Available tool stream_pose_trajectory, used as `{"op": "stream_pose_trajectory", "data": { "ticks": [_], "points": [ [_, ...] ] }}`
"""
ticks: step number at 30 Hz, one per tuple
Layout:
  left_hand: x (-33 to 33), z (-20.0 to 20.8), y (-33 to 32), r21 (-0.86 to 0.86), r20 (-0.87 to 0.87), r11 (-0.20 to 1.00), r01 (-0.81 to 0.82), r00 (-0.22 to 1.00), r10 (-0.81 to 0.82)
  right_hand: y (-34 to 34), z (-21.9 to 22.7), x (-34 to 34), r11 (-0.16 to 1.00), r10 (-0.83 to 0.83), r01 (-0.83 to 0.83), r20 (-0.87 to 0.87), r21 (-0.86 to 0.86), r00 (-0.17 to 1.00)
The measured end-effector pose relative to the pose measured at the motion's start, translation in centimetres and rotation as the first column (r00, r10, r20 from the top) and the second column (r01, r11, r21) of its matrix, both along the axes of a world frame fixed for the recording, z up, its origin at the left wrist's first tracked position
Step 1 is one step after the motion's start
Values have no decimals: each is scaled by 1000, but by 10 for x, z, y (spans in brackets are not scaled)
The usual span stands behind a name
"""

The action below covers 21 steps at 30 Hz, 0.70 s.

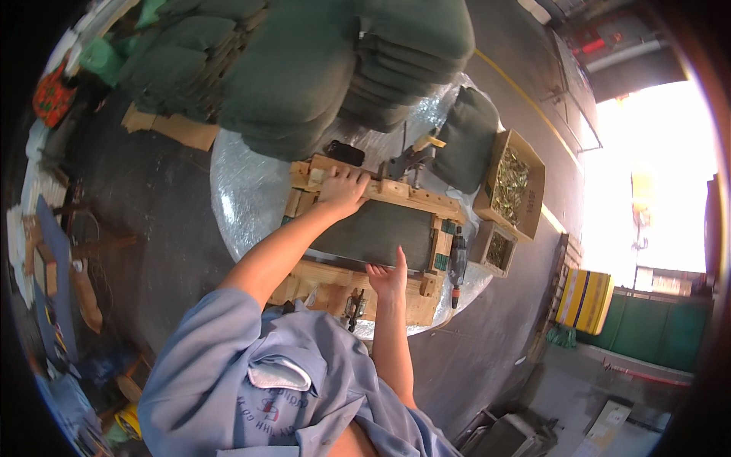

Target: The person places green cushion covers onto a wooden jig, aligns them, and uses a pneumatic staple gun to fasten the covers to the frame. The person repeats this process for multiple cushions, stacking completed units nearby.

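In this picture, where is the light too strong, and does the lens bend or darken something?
Head view: the bright opening at right washed out to white; head view: glare on the plastic wrap; head view: fisheye bending toward the rim and black corners, but left hand and right hand clearly visible.

Workshop or small factory floor, judging by contents. Dark floor (164, 251) with painted yellow line (525, 95); tall stacks of green padded pieces (289, 68); work surface (244, 209) covered in shiny plastic film; wooden jig (411, 196), power driver (458, 263) just beside it; 2 open boxes (531, 190) of small brass-coloured parts; grey-blue work shirt (202, 365); wide bright opening (647, 145) at right.
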<state>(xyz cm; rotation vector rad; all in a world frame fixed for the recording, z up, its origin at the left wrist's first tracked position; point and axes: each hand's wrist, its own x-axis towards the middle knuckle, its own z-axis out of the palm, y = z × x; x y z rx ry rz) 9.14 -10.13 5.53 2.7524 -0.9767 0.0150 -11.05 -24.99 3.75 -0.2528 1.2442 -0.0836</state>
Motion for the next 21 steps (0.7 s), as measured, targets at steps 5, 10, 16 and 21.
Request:
{"op": "stream_pose_trajectory", "data": {
  "ticks": [5, 10, 16, 21],
  "points": [
    [5, -1, -1, -59, -89, 998, 20, 996, -25, 4, -6, 31, 999, -18, 23, -110, 46, 994],
    [-23, 35, 19, -239, -46, 961, 140, 987, -155, 13, -28, 17, 990, -109, 109, 12, -85, 994],
    [-118, 49, 63, 50, -163, 921, 385, 913, -373, 24, -27, 12, 967, -157, 143, -49, -212, 986],
    [-130, 40, 61, -135, 117, 963, 231, 969, -216, 34, 111, 44, 821, -6, 69, 111, -567, 994]
  ]
}}
